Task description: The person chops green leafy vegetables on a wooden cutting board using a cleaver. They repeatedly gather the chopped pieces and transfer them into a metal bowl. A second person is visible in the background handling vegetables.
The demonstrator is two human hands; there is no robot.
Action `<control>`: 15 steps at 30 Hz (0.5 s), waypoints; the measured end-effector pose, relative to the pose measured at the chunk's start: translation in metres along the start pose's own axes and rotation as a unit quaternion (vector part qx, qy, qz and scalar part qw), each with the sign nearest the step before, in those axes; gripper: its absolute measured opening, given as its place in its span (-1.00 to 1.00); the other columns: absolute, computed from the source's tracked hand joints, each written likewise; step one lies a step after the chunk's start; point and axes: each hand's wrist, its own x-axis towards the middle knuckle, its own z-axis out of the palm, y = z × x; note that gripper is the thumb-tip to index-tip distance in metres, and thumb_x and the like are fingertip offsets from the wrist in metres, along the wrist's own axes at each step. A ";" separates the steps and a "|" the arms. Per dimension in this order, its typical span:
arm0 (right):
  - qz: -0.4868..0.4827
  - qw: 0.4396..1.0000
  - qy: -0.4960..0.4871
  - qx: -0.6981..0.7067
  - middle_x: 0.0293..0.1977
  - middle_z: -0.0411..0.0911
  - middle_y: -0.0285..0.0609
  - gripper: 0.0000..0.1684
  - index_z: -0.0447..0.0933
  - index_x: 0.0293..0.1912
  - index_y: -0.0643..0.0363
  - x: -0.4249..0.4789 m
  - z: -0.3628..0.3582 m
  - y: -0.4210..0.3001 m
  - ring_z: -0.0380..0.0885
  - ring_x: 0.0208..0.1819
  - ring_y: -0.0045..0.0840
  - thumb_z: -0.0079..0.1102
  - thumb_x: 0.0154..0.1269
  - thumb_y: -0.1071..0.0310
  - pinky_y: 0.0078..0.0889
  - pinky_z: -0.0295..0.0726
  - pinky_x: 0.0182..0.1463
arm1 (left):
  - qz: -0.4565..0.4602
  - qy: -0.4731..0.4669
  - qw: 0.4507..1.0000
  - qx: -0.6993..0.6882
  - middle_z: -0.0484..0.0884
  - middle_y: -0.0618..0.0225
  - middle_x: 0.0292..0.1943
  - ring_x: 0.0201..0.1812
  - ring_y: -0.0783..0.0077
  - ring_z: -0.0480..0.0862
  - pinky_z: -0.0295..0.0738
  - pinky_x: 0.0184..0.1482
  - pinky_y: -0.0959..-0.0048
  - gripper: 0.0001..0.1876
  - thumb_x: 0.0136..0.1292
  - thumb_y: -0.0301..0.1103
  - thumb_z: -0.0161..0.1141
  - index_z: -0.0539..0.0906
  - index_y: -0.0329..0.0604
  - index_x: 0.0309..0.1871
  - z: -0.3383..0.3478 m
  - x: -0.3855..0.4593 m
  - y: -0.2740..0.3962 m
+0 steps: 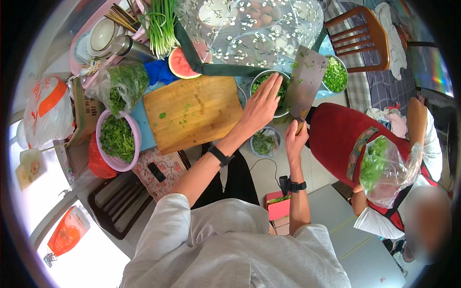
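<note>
My right hand (296, 139) grips the wooden handle of a cleaver (306, 82), its broad blade pointing away from me with green bits stuck to it. My left hand (264, 102) is held flat, fingers extended, over a metal bowl (287, 76) of chopped green herbs (260, 83); whether it touches them I cannot tell. Beside the blade, to the right, stands another metal bowl (347, 76) full of chopped green onions (334, 73). Left of my hand lies a wooden cutting board (194, 111) with a few scattered green scraps.
A mesh food cover (266, 39) spans the table's far side. Spring onions (160, 30), cut watermelon (183, 64) and a pink basket (138, 138) of leafy herbs are at left. A lined bin (265, 142) stands below. At right, a person in a red apron (345, 140) holds bagged greens (376, 162).
</note>
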 end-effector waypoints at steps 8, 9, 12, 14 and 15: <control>-0.033 0.995 -0.014 -0.092 -0.51 0.56 -0.05 -0.75 0.51 -0.09 0.25 -0.012 -0.004 0.023 0.58 -0.52 -0.27 0.19 0.68 0.23 -0.16 0.54 -0.38 | 0.049 0.049 0.998 0.005 0.11 -0.05 0.75 0.73 -0.06 0.18 0.16 0.72 0.11 -0.25 0.60 -0.34 0.12 0.12 -0.33 0.75 0.011 0.037 0.020; -0.031 0.996 -0.009 -0.088 -0.50 0.56 -0.02 -0.75 0.51 -0.08 0.25 -0.013 -0.003 0.025 0.58 -0.51 -0.23 0.19 0.67 0.24 -0.13 0.54 -0.37 | 0.044 0.039 0.998 -0.001 0.12 -0.06 0.75 0.73 -0.06 0.19 0.16 0.72 0.10 -0.25 0.61 -0.33 0.13 0.11 -0.33 0.75 0.016 0.030 0.017; -0.034 0.996 0.008 -0.080 -0.49 0.56 0.02 -0.75 0.51 -0.08 0.26 -0.010 0.000 0.019 0.59 -0.50 -0.17 0.18 0.68 0.24 -0.08 0.55 -0.36 | 0.022 0.002 0.999 -0.032 0.19 -0.11 0.72 0.71 -0.06 0.22 0.13 0.73 0.05 -0.28 0.63 -0.26 0.13 0.19 -0.39 0.71 0.029 0.004 0.012; -0.035 0.996 0.009 -0.085 -0.49 0.57 0.01 -0.74 0.50 -0.08 0.26 -0.008 -0.002 0.016 0.60 -0.50 -0.17 0.18 0.68 0.23 -0.08 0.55 -0.36 | 0.017 -0.015 0.999 0.043 0.24 -0.12 0.69 0.71 -0.06 0.22 0.09 0.73 0.00 -0.35 0.64 -0.22 0.12 0.34 -0.45 0.63 0.033 -0.014 0.007; -0.034 0.995 0.006 -0.091 -0.50 0.57 0.01 -0.74 0.49 -0.09 0.25 -0.005 -0.004 0.016 0.61 -0.50 -0.18 0.18 0.68 0.23 -0.09 0.55 -0.36 | 0.015 -0.023 0.996 0.080 0.27 -0.13 0.68 0.71 -0.06 0.22 0.07 0.74 -0.02 -0.38 0.64 -0.20 0.12 0.41 -0.49 0.58 0.032 -0.019 0.008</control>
